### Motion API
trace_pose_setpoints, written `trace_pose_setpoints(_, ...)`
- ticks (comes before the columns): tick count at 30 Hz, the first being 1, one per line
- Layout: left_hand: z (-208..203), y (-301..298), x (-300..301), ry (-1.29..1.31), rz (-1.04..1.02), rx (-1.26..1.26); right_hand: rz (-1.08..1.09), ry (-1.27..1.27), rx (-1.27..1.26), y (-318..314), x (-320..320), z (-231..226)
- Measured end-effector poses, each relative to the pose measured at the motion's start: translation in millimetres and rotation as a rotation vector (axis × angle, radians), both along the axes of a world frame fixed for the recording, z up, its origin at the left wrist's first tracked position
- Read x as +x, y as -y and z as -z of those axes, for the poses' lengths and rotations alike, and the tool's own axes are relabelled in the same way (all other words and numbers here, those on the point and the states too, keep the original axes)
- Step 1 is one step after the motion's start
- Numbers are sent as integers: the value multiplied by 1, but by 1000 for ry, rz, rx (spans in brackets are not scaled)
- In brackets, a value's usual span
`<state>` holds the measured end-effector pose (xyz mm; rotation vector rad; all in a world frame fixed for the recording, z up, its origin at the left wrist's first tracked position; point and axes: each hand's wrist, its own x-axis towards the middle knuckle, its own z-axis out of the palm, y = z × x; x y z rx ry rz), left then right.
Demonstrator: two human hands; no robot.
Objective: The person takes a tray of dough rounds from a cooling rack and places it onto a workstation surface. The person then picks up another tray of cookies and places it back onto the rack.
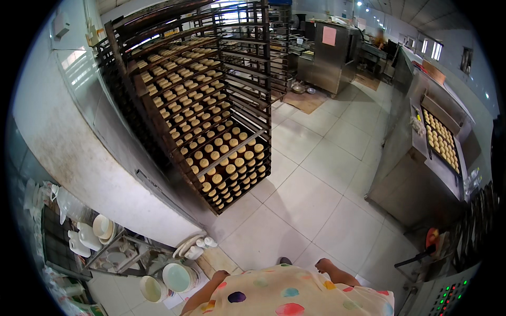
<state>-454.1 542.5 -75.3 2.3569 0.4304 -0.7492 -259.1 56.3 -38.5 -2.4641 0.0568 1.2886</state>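
My left hand hangs beside the left side of my spotted apron, its fingers mostly turned out of sight. On the other side my right hand hangs with its fingers curled in, and nothing shows in it. Neither hand touches anything I can make out. Ahead to the left stands a tall dark metal rack. Its many levels hold trays of round pale buns in rows. The left hand is nearest to a white bucket of pale liquid on the floor.
At right, a tray of small round dough pieces lies on a steel machine. White jugs and a low metal stand are at lower left. A steel cabinet stands at the back. A panel with lights is at lower right.
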Motion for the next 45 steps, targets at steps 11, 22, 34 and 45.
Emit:
trace_pose_setpoints(11, -16, 2, 8, 30, 113, -13, 31, 21, 82, -11, 9, 5)
trace_pose_setpoints(22, -27, 11, 7, -43, 38, 14, 85, -45, 51, -1, 6, 25)
trace_pose_setpoints(34, 3, 6, 7, -53, -5, 41, 21, 11, 18, -17, 13, 6)
trace_pose_setpoints(45, 1, -2, 21, -77, 16, 54, 154, 32, 49, -18, 0, -16)
